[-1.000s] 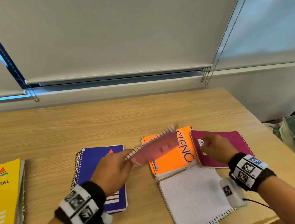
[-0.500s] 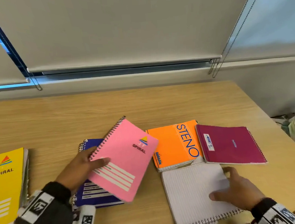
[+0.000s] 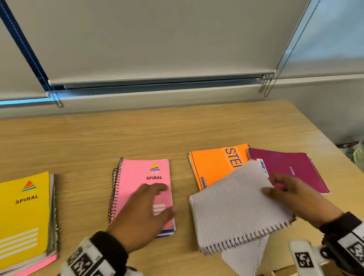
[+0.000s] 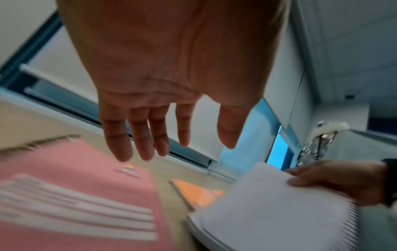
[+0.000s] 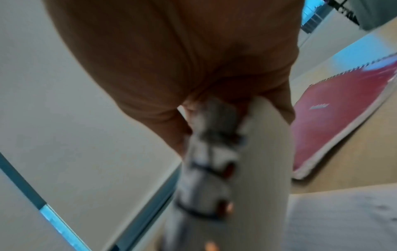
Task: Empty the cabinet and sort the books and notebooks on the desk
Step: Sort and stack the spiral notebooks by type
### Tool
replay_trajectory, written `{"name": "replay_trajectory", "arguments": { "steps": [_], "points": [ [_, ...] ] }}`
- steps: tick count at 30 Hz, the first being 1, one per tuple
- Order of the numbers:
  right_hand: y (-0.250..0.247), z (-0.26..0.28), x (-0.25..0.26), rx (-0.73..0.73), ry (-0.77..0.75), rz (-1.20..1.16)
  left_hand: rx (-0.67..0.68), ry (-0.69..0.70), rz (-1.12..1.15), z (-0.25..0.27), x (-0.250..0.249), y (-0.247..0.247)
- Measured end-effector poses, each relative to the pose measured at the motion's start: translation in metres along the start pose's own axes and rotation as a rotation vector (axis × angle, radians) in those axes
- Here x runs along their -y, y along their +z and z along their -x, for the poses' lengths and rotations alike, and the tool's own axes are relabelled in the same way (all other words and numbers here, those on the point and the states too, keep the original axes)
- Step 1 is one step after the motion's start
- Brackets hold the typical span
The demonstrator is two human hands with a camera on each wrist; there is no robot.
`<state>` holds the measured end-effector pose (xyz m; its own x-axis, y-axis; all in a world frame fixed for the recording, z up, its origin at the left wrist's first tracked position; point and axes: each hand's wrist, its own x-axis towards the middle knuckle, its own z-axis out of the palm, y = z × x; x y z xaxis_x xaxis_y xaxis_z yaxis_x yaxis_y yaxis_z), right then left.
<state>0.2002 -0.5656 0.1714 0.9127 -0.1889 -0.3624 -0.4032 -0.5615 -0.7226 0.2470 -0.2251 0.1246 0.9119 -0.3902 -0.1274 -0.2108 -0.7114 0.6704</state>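
A pink spiral notebook (image 3: 141,180) (image 4: 75,186) lies flat on a blue one, of which only the bottom edge (image 3: 165,234) shows. My left hand (image 3: 165,199) (image 4: 184,149) hovers over the pink cover with straight, spread fingers and holds nothing. My right hand (image 3: 274,187) (image 4: 333,178) grips the far edge of a white lined notebook (image 3: 232,210) (image 4: 268,203) (image 5: 268,152) and holds it tilted above the desk. It overlaps the orange steno notebook (image 3: 213,165) (image 4: 199,191) and the magenta notebook (image 3: 292,168) (image 5: 333,127).
A stack topped by a yellow spiral notebook (image 3: 17,216) sits at the left on the wooden desk (image 3: 133,137). A loose torn page (image 3: 245,261) hangs below the white notebook near the front edge. Window blinds (image 3: 146,31) stand behind the desk.
My left hand laid the pink notebook on the blue one and let go. My right hand took hold of the white lined notebook and raised its far edge.
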Motion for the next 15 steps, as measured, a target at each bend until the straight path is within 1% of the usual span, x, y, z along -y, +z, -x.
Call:
{"name": "replay_trajectory", "arguments": {
  "steps": [1, 2, 3, 5, 6, 7, 8, 9, 10, 11, 12, 13, 14, 15],
  "points": [
    [-0.002, 0.002, 0.012, -0.016, -0.004, -0.049, 0.037, 0.050, 0.052, 0.000, -0.011, 0.001],
    [-0.005, 0.003, 0.022, -0.041, -0.008, -0.118, 0.046, 0.098, 0.087, 0.000, -0.022, 0.002],
    [-0.008, 0.006, 0.035, -0.064, -0.015, -0.196, 0.028, 0.152, 0.113, 0.001, -0.031, 0.002],
    [-0.010, 0.015, 0.062, -0.106, -0.064, -0.333, -0.075, 0.202, 0.186, 0.002, -0.047, -0.002],
    [-0.007, 0.021, 0.076, -0.145, -0.134, -0.384, -0.142, 0.185, 0.248, 0.002, -0.052, -0.006],
    [-0.002, 0.028, 0.088, -0.200, -0.240, -0.410, -0.203, 0.134, 0.330, 0.002, -0.053, -0.010],
    [0.007, 0.035, 0.098, -0.282, -0.379, -0.389, -0.238, 0.061, 0.441, 0.002, -0.054, -0.016],
    [0.020, 0.043, 0.105, -0.390, -0.538, -0.305, -0.218, -0.022, 0.595, 0.002, -0.055, -0.022],
    [0.034, 0.049, 0.109, -0.493, -0.713, -0.149, -0.138, -0.100, 0.801, 0.005, -0.056, -0.029],
    [0.052, 0.055, 0.111, -0.559, -0.872, 0.042, -0.021, -0.144, 1.058, 0.008, -0.056, -0.036],
    [0.070, 0.058, 0.108, -0.574, -0.998, 0.219, 0.111, -0.144, 1.334, 0.014, -0.055, -0.043],
    [0.089, 0.058, 0.104, -0.557, -1.114, 0.367, 0.198, -0.100, 1.551, 0.021, -0.053, -0.051],
    [0.106, 0.057, 0.098, -0.522, -1.213, 0.478, 0.249, -0.051, 1.685, 0.028, -0.051, -0.058],
    [0.120, 0.055, 0.094, -0.477, -1.282, 0.551, 0.252, -0.037, 1.735, 0.032, -0.047, -0.062]
  ]
}}
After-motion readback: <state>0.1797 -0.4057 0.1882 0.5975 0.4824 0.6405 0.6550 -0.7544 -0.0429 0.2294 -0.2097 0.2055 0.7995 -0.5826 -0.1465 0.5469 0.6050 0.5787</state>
